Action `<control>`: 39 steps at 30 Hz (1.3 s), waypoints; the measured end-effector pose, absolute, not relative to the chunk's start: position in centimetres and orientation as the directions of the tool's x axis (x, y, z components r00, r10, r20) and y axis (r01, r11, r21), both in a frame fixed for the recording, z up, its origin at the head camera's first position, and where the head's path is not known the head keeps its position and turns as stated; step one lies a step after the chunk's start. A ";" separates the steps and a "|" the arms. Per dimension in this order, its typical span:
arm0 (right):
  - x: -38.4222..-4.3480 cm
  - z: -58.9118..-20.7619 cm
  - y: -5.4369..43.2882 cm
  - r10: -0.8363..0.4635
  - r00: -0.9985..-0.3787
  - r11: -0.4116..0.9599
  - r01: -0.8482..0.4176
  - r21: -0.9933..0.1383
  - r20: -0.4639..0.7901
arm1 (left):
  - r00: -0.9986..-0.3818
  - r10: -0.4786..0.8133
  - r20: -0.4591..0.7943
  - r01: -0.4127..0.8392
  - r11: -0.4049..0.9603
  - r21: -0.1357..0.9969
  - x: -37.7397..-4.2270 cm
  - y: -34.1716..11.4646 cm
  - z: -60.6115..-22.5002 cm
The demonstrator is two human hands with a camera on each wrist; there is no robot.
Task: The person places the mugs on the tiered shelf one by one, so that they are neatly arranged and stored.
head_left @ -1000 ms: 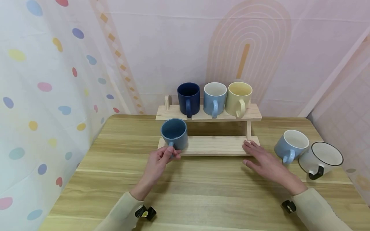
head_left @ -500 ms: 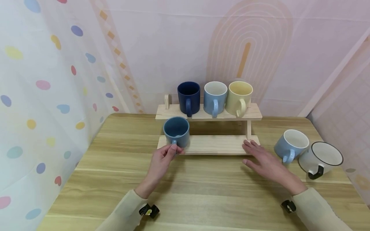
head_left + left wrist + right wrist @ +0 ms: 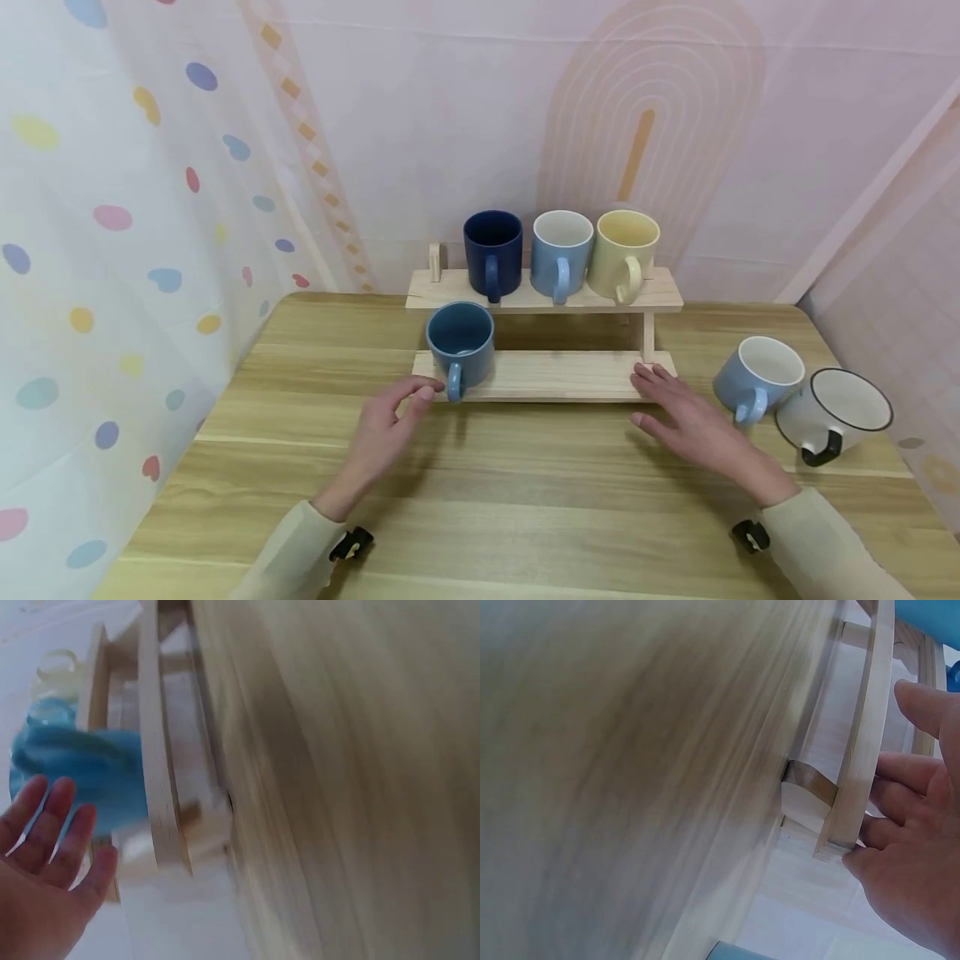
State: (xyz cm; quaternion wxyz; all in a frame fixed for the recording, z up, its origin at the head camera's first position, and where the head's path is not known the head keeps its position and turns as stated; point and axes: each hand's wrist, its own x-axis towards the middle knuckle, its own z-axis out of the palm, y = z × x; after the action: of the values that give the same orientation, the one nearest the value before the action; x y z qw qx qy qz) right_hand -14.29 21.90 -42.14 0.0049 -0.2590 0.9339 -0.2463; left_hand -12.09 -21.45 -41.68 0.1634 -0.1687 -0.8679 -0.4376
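A grey-blue mug (image 3: 468,354) stands upright at the left end of the lower board of a two-tier wooden rack (image 3: 570,377), its handle facing front. My left hand (image 3: 382,433) is just left of that handle, fingers loosely extended and holding nothing. In the left wrist view the spread fingers of the left hand (image 3: 56,862) are apart from the blurred mug (image 3: 105,780). My right hand (image 3: 693,429) rests with its fingertips on the right end of the lower board. The right wrist view has the right hand (image 3: 919,810) touching the board's end.
On the upper board stand a navy mug (image 3: 492,254), a light blue mug (image 3: 558,254) and a yellow mug (image 3: 621,254). Right of the rack, on the wooden table (image 3: 525,500), are another light blue mug (image 3: 750,383) and a white mug with a black rim (image 3: 828,417).
The grey-blue mug has shifted slightly right and back on the lower board. My left hand has let go of its handle and drawn back left. My right hand has stayed put.
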 end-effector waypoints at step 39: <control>-9.0 -36.0 27.4 -0.083 -0.909 0.689 -0.349 -0.636 0.409 | -0.891 0.444 0.099 0.447 0.816 0.367 -15.6 -25.8 -42.5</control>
State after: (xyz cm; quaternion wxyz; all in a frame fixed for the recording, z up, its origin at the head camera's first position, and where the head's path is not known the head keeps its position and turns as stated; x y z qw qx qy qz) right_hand -9.04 27.41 -36.00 -0.1770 -0.1196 0.9017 -0.3760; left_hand -15.65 -25.79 -42.50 0.0043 -0.2337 -0.9528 -0.1938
